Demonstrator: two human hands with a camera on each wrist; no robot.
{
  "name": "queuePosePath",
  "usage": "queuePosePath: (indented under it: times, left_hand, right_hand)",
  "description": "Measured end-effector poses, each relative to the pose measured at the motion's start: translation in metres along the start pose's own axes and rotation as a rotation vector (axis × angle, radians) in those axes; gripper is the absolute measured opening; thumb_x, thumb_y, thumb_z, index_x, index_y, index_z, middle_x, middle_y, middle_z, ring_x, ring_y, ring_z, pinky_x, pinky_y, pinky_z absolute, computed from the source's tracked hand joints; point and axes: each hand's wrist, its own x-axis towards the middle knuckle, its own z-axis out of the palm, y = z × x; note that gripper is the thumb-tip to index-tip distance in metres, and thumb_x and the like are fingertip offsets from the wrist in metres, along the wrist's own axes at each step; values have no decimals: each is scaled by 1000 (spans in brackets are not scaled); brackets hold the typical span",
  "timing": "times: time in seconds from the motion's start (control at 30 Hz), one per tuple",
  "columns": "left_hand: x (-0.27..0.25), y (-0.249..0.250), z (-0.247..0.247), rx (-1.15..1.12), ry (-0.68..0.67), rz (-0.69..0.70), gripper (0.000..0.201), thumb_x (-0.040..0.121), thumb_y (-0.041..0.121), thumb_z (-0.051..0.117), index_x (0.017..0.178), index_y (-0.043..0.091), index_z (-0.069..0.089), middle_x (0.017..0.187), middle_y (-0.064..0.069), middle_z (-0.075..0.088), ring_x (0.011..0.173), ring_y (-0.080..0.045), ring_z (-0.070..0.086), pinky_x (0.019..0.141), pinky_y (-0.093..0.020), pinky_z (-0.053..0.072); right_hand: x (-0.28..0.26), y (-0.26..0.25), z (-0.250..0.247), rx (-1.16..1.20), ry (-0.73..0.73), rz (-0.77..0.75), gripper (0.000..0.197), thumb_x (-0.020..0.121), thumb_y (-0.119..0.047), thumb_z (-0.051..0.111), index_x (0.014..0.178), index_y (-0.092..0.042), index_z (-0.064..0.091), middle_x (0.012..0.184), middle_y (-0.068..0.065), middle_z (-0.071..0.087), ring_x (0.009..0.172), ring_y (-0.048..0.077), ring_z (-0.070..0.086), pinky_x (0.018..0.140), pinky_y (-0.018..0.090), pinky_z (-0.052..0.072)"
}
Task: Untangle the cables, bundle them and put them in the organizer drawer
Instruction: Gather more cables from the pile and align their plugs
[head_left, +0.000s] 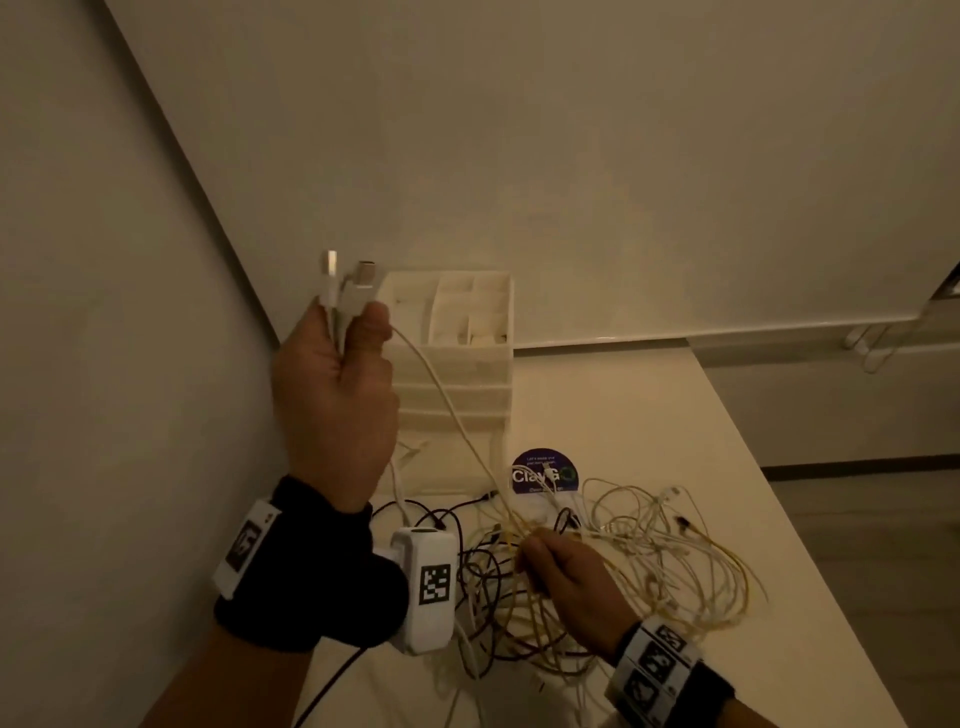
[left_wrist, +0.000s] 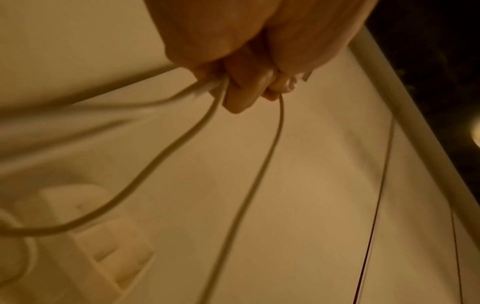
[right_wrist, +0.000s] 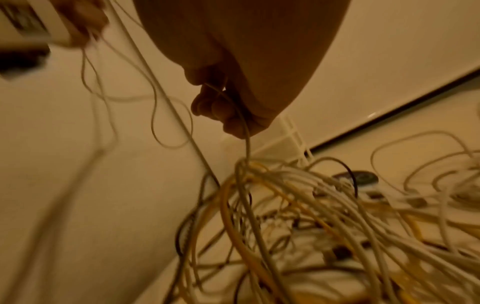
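Plain pale walls meet behind a white desk set into the corner under dim, warm light. At the rear of the desk, against the wall, stands the white organizer, with open compartments on top and drawer fronts below. A tangle of cables, white, yellow and dark, lies on the desk in front of it, beside a round dark sticker. The left hand is raised above the desk, fingers curled round two white cable ends whose connectors project upward past the fingertips; their cords run down from the fist into the tangle. The right hand is low over the tangle, fingers curled and pinching a thin pale cable that leads down into the pile. Both wrists carry dark bands with printed markers.
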Motion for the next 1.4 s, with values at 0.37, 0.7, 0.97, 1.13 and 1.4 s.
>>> queuePosePath:
  times: [0.37,0.7,0.97,1.13,1.4]
  left_hand:
    - [-11,7,-26,195,57,196,43,96,17,57,138,12,50,119,11,65,98,8,61,84,-6,44]
    - [-46,-10,5,284,-681,192,27,85,-1,59,76,25,58,53,16,48,49,-2,45,49,-11,26]
    - [7,-2,-25,291,-237,271,15,87,6,54,84,9,68,78,7,66,62,-4,55,57,-9,40]
    - [4,-7,-45,243,-5,171,17,85,-2,56,89,8,69,83,7,64,76,3,55,67,-2,38]
    - [7,-11,-60,247,-80,157,20,92,11,51,94,11,71,83,11,65,73,-4,58,66,-9,39]
  right_hand:
    - [10,-46,-12,144,199,2,38,100,-26,48,67,-9,57,54,-2,44,51,4,38,55,23,33]
    - [13,-131,-41,249,120,-153,32,90,-34,51,73,-12,66,61,7,46,57,16,38,58,35,31]
    - [-7,-69,-18,127,106,-116,33,97,-35,42,78,-18,63,59,-6,44,56,7,40,57,21,36]
    - [-9,-38,-5,39,111,-40,32,99,-24,45,75,-12,62,58,-13,50,55,1,43,56,15,37]
    - [-7,-23,0,141,296,66,35,99,-27,48,73,-8,62,60,-6,55,56,8,45,55,18,39]
